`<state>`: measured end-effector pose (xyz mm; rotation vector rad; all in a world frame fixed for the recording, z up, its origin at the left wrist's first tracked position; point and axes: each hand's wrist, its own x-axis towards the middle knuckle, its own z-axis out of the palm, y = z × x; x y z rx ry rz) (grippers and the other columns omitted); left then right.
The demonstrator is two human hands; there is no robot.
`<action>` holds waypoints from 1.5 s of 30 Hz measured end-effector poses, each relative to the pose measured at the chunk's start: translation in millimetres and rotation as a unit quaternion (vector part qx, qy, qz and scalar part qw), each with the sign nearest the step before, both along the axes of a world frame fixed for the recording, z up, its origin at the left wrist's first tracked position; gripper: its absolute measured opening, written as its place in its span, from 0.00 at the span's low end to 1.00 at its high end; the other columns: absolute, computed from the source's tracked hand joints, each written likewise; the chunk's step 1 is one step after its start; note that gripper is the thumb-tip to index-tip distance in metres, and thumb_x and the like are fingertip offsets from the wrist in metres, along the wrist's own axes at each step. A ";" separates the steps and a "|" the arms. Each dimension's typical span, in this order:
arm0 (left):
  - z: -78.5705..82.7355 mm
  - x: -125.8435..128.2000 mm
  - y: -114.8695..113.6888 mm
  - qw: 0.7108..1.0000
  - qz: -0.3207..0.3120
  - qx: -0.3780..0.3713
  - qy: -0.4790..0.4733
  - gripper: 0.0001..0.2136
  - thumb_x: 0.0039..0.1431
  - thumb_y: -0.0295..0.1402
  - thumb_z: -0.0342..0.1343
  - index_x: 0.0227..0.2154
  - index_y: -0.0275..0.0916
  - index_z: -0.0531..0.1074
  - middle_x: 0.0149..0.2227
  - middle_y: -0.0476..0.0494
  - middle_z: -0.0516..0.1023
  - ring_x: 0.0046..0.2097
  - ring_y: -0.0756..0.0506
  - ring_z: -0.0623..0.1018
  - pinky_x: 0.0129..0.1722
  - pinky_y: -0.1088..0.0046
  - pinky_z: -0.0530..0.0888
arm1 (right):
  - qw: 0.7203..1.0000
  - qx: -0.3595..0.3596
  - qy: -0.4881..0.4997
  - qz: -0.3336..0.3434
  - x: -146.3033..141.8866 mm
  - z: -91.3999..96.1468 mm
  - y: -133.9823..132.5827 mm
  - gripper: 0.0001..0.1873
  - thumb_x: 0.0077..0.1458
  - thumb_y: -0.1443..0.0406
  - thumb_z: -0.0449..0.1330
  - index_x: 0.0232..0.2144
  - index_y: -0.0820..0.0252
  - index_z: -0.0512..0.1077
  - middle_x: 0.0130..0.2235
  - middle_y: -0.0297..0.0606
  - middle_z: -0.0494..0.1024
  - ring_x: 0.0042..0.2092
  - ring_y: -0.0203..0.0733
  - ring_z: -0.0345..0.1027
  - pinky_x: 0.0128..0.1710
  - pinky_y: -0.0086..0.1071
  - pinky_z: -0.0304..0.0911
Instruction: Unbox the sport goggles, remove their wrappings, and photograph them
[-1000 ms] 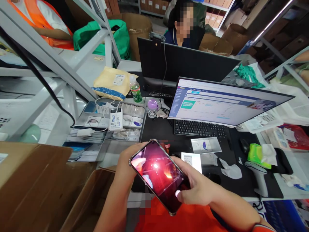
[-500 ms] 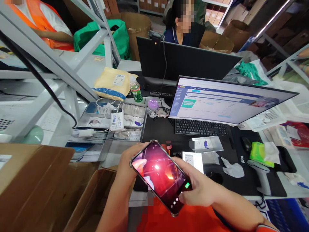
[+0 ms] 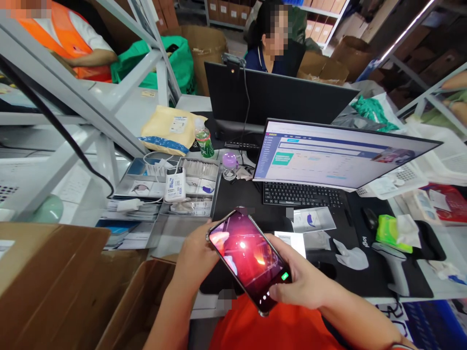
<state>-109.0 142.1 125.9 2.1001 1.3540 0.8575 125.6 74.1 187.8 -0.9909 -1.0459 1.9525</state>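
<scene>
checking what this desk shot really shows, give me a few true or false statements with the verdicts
1. The left hand and the right hand both hold a smartphone. True.
2. The smartphone's screen is dark and off. False: it is lit and shows a reddish image with bright spots.
3. A black keyboard lies in front of a lit monitor. True.
4. The plastic bottle stands on the black keyboard. False: it stands beside a yellow padded mailer, beyond the monitor's left side.
5. A co-worker in an orange vest is at the upper left of the view. True.
</scene>
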 end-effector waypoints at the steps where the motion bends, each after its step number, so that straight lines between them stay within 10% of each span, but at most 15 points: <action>1: -2.0 -1.1 -1.5 0.999 -0.009 0.041 0.025 0.10 0.60 0.32 0.55 0.41 0.42 0.79 0.39 0.45 0.85 0.40 0.41 0.83 0.47 0.62 0.79 | 1.000 0.002 -0.013 -0.014 1.8 -1.8 -0.2 0.41 0.43 0.73 0.63 0.61 0.53 0.61 0.38 0.32 0.73 0.29 0.34 0.64 0.28 0.28 0.60; 8: -14.6 -7.1 -8.6 0.965 -0.011 0.208 0.161 0.37 0.63 0.26 0.55 0.70 0.30 0.42 0.52 0.35 0.81 0.52 0.38 0.80 0.51 0.59 0.78 | 0.986 0.032 -0.126 -0.102 20.3 -17.4 1.2 0.41 0.44 0.71 0.64 0.62 0.52 0.61 0.52 0.39 0.74 0.47 0.46 0.70 0.45 0.36 0.65; 23: -0.3 1.8 -3.9 0.944 -0.093 0.257 0.187 0.25 0.64 0.21 0.52 0.63 0.34 0.61 0.47 0.39 0.82 0.48 0.42 0.81 0.57 0.55 0.75 | 0.975 0.058 -0.196 -0.085 19.4 -16.2 0.5 0.39 0.45 0.67 0.64 0.61 0.56 0.62 0.52 0.42 0.74 0.51 0.52 0.69 0.51 0.41 0.64; 34: -9.4 -1.5 -4.0 0.977 -0.016 0.165 0.131 0.39 0.63 0.29 0.56 0.70 0.35 0.39 0.50 0.41 0.82 0.52 0.40 0.81 0.53 0.59 0.77 | 0.992 -0.008 -0.078 -0.101 18.4 -12.4 4.6 0.41 0.44 0.64 0.69 0.61 0.54 0.63 0.53 0.41 0.75 0.51 0.52 0.69 0.49 0.41 0.65; 39: -6.9 -4.6 2.8 0.988 -0.005 0.067 0.137 0.41 0.58 0.28 0.57 0.70 0.41 0.41 0.48 0.48 0.83 0.54 0.38 0.80 0.50 0.58 0.78 | 0.995 -0.022 -0.040 -0.093 25.4 -8.3 5.6 0.42 0.43 0.63 0.71 0.61 0.51 0.64 0.54 0.40 0.75 0.52 0.50 0.69 0.50 0.40 0.65; 45: -3.7 -6.1 5.5 0.986 -0.031 0.122 0.114 0.38 0.61 0.27 0.55 0.70 0.39 0.42 0.49 0.43 0.83 0.52 0.40 0.81 0.52 0.58 0.77 | 0.994 -0.009 -0.068 -0.090 24.9 -9.0 10.5 0.40 0.42 0.66 0.69 0.60 0.52 0.66 0.52 0.39 0.76 0.51 0.51 0.69 0.49 0.41 0.65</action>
